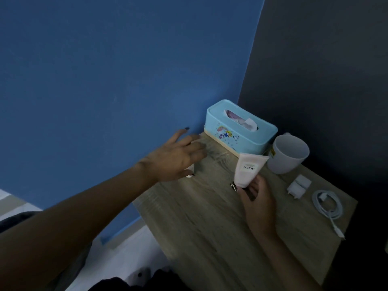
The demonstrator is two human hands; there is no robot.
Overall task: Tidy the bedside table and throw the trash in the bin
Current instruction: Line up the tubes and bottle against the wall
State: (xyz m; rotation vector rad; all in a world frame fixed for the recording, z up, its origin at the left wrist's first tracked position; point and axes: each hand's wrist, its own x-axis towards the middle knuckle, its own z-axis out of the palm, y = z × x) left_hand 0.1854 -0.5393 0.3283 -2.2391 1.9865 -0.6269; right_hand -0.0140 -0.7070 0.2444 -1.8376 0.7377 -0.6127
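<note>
dim bluish light, soft shadows, left hand (174, 158) motion-blurred, edges bowed

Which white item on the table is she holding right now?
The cream tube, pinched at its lower end by the right hand; mug, charger plug and cable lie untouched.

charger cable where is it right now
In the head view the coiled white charger cable lies at the table's right edge, just right of the white plug adapter.

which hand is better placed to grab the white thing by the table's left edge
Left. The left hand is open right over that small white item, while the right hand grips the cream tube.
</note>
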